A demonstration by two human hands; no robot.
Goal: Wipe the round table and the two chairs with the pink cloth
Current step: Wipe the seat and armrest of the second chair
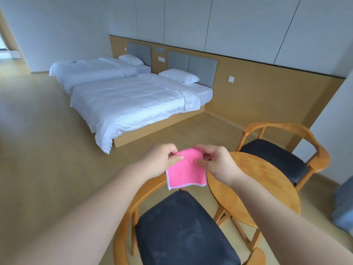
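The pink cloth [185, 171], edged in white, hangs folded in the air between both hands. My left hand [160, 159] pinches its upper left corner, and my right hand [217, 163] pinches its upper right edge. Below the cloth stands the near wooden chair [183, 232] with a dark, dusty seat. To the right is the round wooden table [267, 190], partly hidden by my right forearm. Beyond it stands the far wooden chair [277, 155] with a dark seat. The cloth touches none of the furniture.
Two beds with white bedding [133, 104] stand against the wood-panelled wall at the back. Open wooden floor [47, 150] stretches to the left. A white wall [332, 134] and a blue-grey fabric object [343, 203] are at the right edge.
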